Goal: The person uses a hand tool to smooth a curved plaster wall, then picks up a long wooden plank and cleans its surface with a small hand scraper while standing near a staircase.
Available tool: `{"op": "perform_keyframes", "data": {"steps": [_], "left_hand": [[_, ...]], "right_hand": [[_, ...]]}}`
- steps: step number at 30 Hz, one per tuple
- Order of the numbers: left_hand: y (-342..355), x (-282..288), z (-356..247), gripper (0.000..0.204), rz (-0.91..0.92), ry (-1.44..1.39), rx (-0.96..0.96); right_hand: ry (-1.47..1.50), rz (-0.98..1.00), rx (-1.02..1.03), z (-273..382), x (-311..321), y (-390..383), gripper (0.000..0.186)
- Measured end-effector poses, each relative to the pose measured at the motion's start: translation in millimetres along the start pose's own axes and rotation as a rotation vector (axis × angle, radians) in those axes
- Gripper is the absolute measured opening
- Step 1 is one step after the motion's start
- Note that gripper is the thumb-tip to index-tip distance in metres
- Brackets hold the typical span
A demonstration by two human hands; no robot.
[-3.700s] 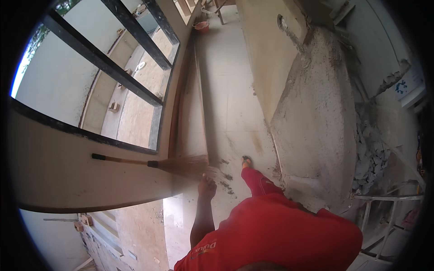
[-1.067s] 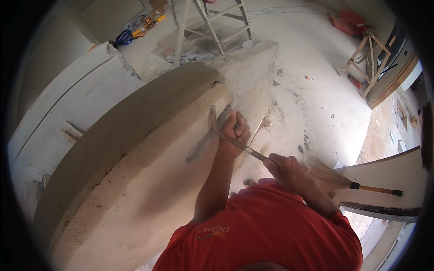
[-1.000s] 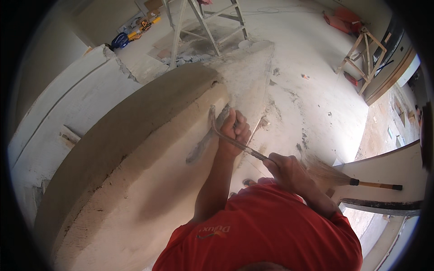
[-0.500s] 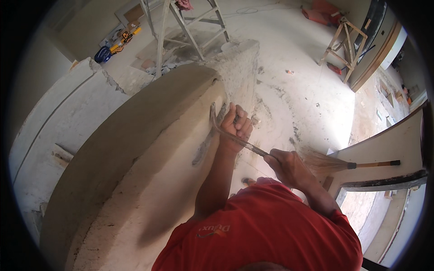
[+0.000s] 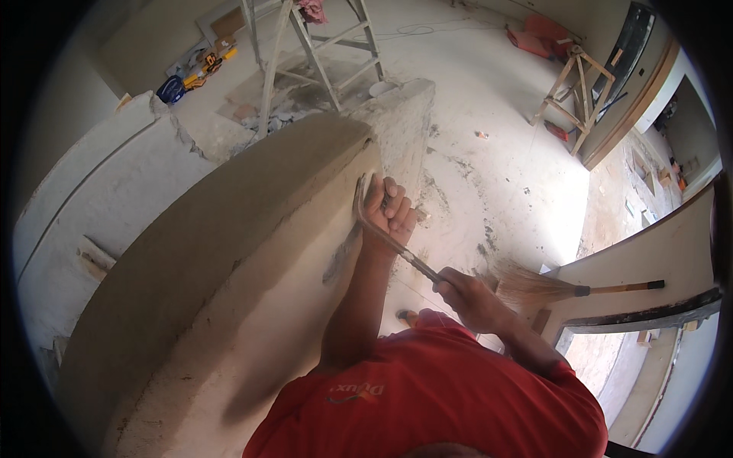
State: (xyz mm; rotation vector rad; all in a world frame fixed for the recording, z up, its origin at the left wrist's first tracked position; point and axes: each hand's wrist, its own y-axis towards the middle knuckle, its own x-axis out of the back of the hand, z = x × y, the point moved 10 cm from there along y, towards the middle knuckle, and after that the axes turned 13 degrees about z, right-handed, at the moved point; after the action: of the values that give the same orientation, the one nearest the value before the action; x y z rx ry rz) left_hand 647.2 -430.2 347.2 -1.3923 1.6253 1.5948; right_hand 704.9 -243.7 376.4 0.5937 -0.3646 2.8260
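L grip (image 5: 391, 208) nearer bar tip (image 5: 360, 197)

The right hand (image 5: 472, 302) grips a bent metal bar (image 5: 416, 263); the left hand (image 5: 392, 212) curls beside it, its grip hard to make out. Far left stands a stepladder (image 5: 314, 59); a broom (image 5: 538, 287) is at right.

This is a building interior under construction or renovation. A curved, grey-brown plastered wall (image 5: 229, 195) stands unpainted, a broken-edged pale wall section (image 5: 99, 172) lies beyond it, grey rubble (image 5: 281, 120) lies by a pale metal stepladder (image 5: 315, 59), dark dirt streaks the whitish floor (image 5: 511, 183), and a rough wooden trestle (image 5: 555, 85) stands near the doorway.
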Motion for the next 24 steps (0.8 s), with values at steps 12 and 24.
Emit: {"op": "perform_keyframes", "data": {"steps": [12, 24], "left_hand": [[2, -13, -7, 0.032, 0.061, -0.145, -0.112], [4, -21, -6, 0.021, 0.193, -0.304, -0.168]], "right_hand": [[-0.122, -0.083, -0.051, -5, -15, -8, 0.039], [-0.215, -0.210, 0.063, -20, -35, -6, 0.036]]}}
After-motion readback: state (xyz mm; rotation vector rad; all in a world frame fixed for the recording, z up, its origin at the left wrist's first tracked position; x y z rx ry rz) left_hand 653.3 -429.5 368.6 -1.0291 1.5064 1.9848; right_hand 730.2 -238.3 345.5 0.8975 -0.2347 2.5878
